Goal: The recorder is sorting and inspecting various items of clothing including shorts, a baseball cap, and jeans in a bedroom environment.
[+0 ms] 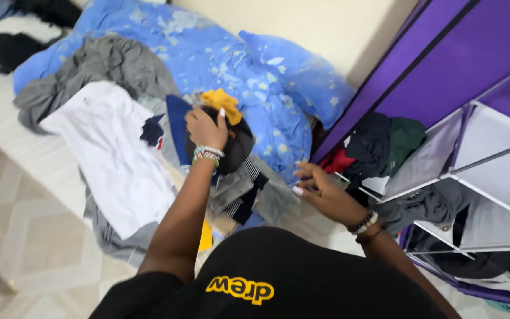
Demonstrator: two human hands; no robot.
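Left hand (205, 127) reaches forward, its grip closed on a black garment (237, 147); right hand (320, 189) hovers open-fingered.

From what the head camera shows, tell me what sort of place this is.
Most likely a bedroom: a blue patterned duvet and pillow, a purple fabric wardrobe with shelves, and clothes heaped on the bed.

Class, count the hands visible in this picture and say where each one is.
2. The left hand grips a black garment on the clothes pile; the right hand hovers open beside the purple wardrobe.

Two hands, one white garment (113, 159), one yellow cloth (222, 101), one purple wardrobe (444, 65), two blue pillows.
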